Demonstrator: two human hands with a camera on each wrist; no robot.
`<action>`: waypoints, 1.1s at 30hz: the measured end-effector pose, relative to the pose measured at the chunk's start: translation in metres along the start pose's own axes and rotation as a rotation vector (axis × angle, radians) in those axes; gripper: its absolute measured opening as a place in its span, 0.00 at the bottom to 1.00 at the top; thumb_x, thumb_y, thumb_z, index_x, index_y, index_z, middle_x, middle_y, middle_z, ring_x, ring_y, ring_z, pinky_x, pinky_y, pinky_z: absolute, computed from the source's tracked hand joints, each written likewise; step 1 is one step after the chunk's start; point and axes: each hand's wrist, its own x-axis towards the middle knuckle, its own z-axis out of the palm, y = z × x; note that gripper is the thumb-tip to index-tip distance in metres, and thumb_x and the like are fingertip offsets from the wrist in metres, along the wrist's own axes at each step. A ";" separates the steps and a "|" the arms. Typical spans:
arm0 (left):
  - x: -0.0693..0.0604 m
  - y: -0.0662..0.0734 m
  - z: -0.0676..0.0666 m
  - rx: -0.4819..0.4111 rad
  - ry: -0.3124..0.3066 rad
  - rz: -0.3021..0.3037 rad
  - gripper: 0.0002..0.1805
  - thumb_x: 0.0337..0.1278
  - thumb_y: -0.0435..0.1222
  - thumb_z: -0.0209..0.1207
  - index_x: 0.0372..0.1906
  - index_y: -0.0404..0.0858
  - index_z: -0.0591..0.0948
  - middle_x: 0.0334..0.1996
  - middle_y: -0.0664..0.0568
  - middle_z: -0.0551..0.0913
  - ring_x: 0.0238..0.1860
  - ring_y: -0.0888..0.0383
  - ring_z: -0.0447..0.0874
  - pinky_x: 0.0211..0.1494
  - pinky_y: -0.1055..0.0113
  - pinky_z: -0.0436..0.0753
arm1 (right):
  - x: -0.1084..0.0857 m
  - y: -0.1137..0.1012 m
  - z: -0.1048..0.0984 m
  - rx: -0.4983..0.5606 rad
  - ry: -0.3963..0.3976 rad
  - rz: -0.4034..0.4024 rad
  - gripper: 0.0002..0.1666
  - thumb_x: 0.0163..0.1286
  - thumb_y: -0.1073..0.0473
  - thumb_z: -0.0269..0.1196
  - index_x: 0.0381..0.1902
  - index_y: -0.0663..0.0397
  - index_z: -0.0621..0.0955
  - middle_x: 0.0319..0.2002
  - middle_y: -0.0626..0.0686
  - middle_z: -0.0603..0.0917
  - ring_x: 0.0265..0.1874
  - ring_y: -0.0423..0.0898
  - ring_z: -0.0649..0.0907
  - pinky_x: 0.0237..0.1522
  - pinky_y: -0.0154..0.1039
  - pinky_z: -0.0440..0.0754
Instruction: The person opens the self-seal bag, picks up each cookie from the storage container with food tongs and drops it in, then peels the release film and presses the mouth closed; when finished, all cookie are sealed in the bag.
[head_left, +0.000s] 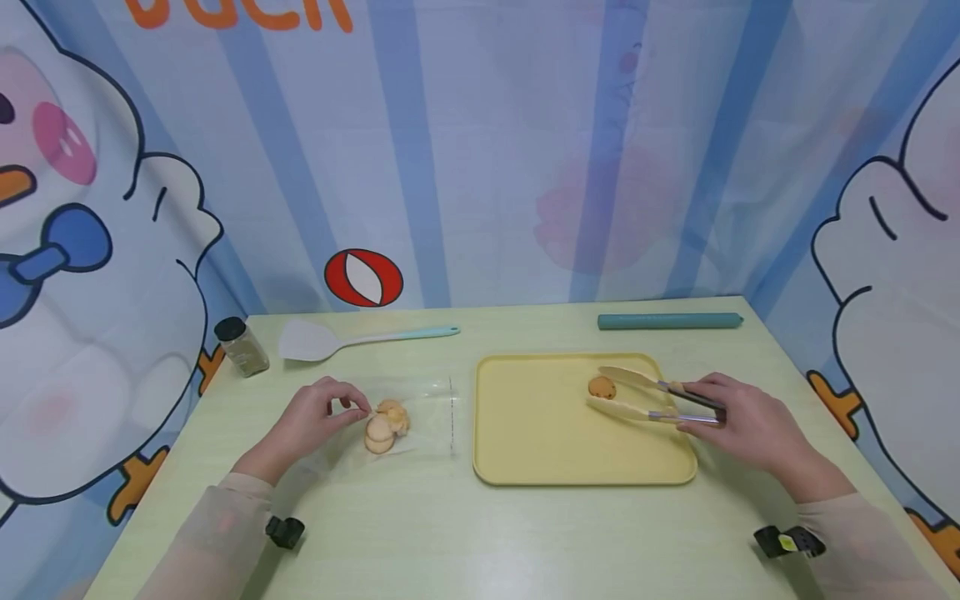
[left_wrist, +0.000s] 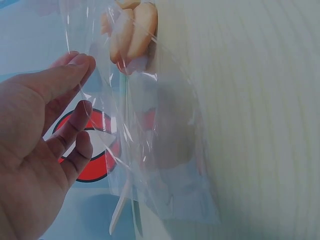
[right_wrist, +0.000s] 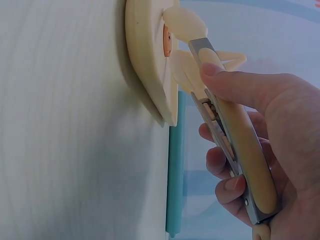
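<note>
Right hand (head_left: pixel 753 421): fingers and thumb wrapped about the handles of a pair of tongs (right_wrist: pixel 239 132), metal with cream-coloured ends. The tongs stand part-way spread, pointing away from the hand toward the left. A speckled brown cookie (head_left: pixel 602 387) lies between their two ends; whether either end bears on it, I cannot tell from where I stand. The cookie is on the far part of a yellow tray (head_left: pixel 555 454), right of its middle.

Left hand (head_left: pixel 318 417): thumb and forefinger pinch the edge of a clear bag (head_left: pixel 431 425), the other fingers loosely bent. Inside the bag, near that hand, is a small cluster of pale round cookies (head_left: pixel 381 432). The bag lies left of the tray, just beside it.

Beyond the bag, a white spatula (head_left: pixel 315 340) with a light blue handle end lies flat; to its left stands a dark-lidded jar (head_left: pixel 242 347). A teal rod (head_left: pixel 670 321) lies along the far edge of the pale table (head_left: pixel 480 533), behind the tray. A blue-striped backdrop (head_left: pixel 495 150) hangs behind.
</note>
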 end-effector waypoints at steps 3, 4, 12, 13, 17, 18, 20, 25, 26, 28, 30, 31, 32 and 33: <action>0.000 0.001 0.000 -0.004 0.002 0.000 0.07 0.60 0.34 0.71 0.36 0.52 0.88 0.36 0.60 0.87 0.41 0.53 0.79 0.38 0.66 0.75 | -0.001 0.001 0.001 0.006 -0.018 0.011 0.37 0.62 0.38 0.74 0.60 0.55 0.84 0.50 0.55 0.85 0.23 0.35 0.74 0.23 0.36 0.70; 0.000 0.001 0.000 -0.006 0.005 -0.001 0.08 0.60 0.33 0.71 0.35 0.52 0.88 0.35 0.60 0.87 0.40 0.53 0.79 0.38 0.66 0.75 | -0.001 0.001 0.001 0.008 -0.022 0.014 0.37 0.62 0.37 0.74 0.61 0.55 0.84 0.50 0.55 0.85 0.23 0.34 0.74 0.23 0.36 0.70; -0.002 0.000 0.002 -0.012 0.005 -0.014 0.08 0.60 0.33 0.71 0.36 0.52 0.88 0.36 0.60 0.87 0.40 0.52 0.79 0.38 0.66 0.76 | -0.002 -0.001 0.002 0.018 -0.002 0.013 0.34 0.64 0.38 0.73 0.60 0.53 0.85 0.51 0.55 0.86 0.22 0.33 0.74 0.22 0.35 0.68; -0.002 0.000 0.002 -0.012 0.001 -0.014 0.08 0.60 0.33 0.71 0.36 0.52 0.88 0.36 0.59 0.87 0.41 0.52 0.79 0.38 0.65 0.76 | -0.002 -0.001 0.002 0.016 0.001 0.012 0.34 0.64 0.38 0.73 0.60 0.53 0.85 0.51 0.54 0.86 0.22 0.33 0.74 0.22 0.35 0.68; -0.002 0.000 0.002 -0.016 -0.011 -0.024 0.07 0.61 0.34 0.71 0.36 0.52 0.88 0.36 0.59 0.87 0.41 0.51 0.79 0.38 0.65 0.76 | -0.002 -0.001 0.004 -0.008 0.019 0.004 0.34 0.64 0.38 0.73 0.60 0.52 0.86 0.49 0.53 0.86 0.23 0.33 0.75 0.22 0.35 0.69; -0.002 0.000 0.002 -0.016 -0.012 -0.025 0.07 0.61 0.34 0.71 0.36 0.52 0.88 0.36 0.59 0.87 0.41 0.51 0.79 0.38 0.65 0.76 | -0.002 -0.001 0.004 -0.012 0.026 0.000 0.33 0.64 0.38 0.73 0.59 0.52 0.86 0.49 0.53 0.87 0.23 0.33 0.75 0.22 0.35 0.69; -0.001 0.000 0.002 -0.015 -0.012 -0.027 0.07 0.61 0.34 0.71 0.36 0.52 0.88 0.36 0.59 0.87 0.41 0.51 0.79 0.38 0.65 0.76 | -0.002 -0.002 0.005 -0.018 0.043 -0.009 0.33 0.63 0.39 0.74 0.59 0.52 0.87 0.48 0.52 0.87 0.23 0.33 0.74 0.22 0.34 0.68; 0.000 0.000 0.002 -0.011 -0.009 -0.020 0.07 0.61 0.34 0.71 0.36 0.52 0.88 0.36 0.60 0.87 0.41 0.53 0.79 0.39 0.65 0.76 | 0.000 -0.006 0.008 -0.016 0.080 -0.038 0.30 0.61 0.41 0.75 0.57 0.50 0.88 0.46 0.50 0.87 0.21 0.32 0.73 0.22 0.33 0.68; 0.000 0.000 0.002 -0.011 -0.010 -0.017 0.07 0.61 0.34 0.71 0.36 0.52 0.88 0.36 0.60 0.87 0.41 0.53 0.79 0.38 0.65 0.76 | 0.001 -0.008 0.008 -0.012 0.083 -0.042 0.30 0.61 0.42 0.76 0.56 0.50 0.88 0.46 0.50 0.87 0.22 0.32 0.73 0.22 0.33 0.68; 0.000 0.000 0.002 -0.013 -0.011 -0.015 0.07 0.61 0.34 0.71 0.36 0.52 0.88 0.36 0.60 0.87 0.41 0.53 0.79 0.38 0.65 0.76 | 0.004 -0.010 0.009 -0.010 0.088 -0.051 0.29 0.61 0.42 0.76 0.56 0.50 0.88 0.46 0.49 0.87 0.22 0.31 0.73 0.22 0.33 0.69; -0.001 0.000 0.002 -0.014 -0.012 -0.015 0.07 0.61 0.34 0.71 0.36 0.52 0.88 0.36 0.60 0.87 0.41 0.53 0.79 0.38 0.65 0.76 | 0.007 -0.014 0.009 -0.010 0.093 -0.064 0.30 0.61 0.41 0.76 0.56 0.50 0.88 0.46 0.49 0.87 0.23 0.31 0.74 0.23 0.33 0.70; -0.001 0.000 0.002 -0.014 -0.013 -0.016 0.07 0.61 0.34 0.71 0.36 0.52 0.88 0.36 0.60 0.87 0.41 0.53 0.79 0.38 0.65 0.76 | 0.009 -0.016 0.010 -0.007 0.095 -0.071 0.30 0.61 0.41 0.75 0.56 0.50 0.88 0.46 0.49 0.86 0.23 0.31 0.75 0.23 0.33 0.70; -0.001 0.000 0.002 -0.014 -0.014 -0.016 0.07 0.61 0.34 0.71 0.36 0.52 0.88 0.36 0.60 0.87 0.41 0.53 0.79 0.38 0.65 0.76 | 0.010 -0.018 0.010 -0.006 0.098 -0.078 0.29 0.61 0.41 0.76 0.56 0.50 0.88 0.46 0.49 0.87 0.23 0.31 0.75 0.24 0.33 0.70; -0.001 0.000 0.002 -0.014 -0.013 -0.018 0.07 0.61 0.34 0.71 0.36 0.53 0.88 0.36 0.60 0.87 0.41 0.53 0.79 0.38 0.65 0.76 | 0.012 -0.020 0.010 -0.006 0.101 -0.087 0.29 0.61 0.41 0.75 0.56 0.49 0.88 0.46 0.48 0.86 0.23 0.30 0.74 0.24 0.33 0.70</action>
